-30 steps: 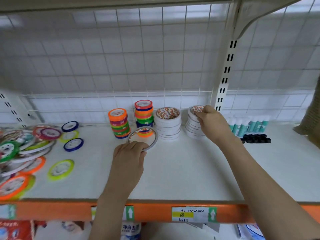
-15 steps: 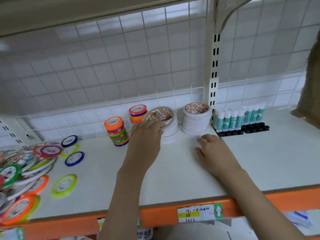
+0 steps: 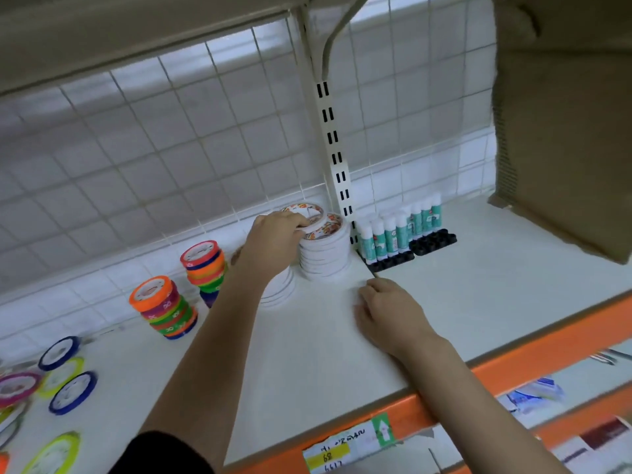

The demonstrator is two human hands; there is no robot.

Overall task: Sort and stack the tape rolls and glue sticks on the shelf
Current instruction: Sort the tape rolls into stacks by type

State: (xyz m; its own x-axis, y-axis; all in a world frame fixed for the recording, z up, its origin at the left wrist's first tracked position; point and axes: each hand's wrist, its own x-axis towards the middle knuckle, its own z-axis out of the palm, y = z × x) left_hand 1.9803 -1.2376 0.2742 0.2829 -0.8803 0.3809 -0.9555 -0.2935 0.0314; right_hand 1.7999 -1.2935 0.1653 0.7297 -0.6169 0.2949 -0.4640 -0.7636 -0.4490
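Note:
My left hand [image 3: 275, 241] grips a white tape roll [image 3: 316, 213] with a printed label and holds it tilted over the top of the right white stack [image 3: 325, 258]. The left white stack [image 3: 278, 289] is mostly hidden under my left wrist. My right hand [image 3: 386, 313] rests on the shelf [image 3: 478, 278] in front of the stacks, fingers relaxed, holding nothing. Two stacks of coloured rolls [image 3: 164, 307] [image 3: 205, 265] stand further left. White and teal glue sticks [image 3: 400, 230] stand upright in black holders beside the upright post.
Several loose coloured rolls [image 3: 71, 391] lie flat at the shelf's left end. A cardboard box [image 3: 564, 131] hangs over the right side. A wire grid [image 3: 171, 148] backs the shelf. The orange front edge [image 3: 513, 364] carries a price label.
My left hand has carried the white roll from over the left white stack to the top of the right one. My right hand has stayed on the shelf. The view swung left and tilted.

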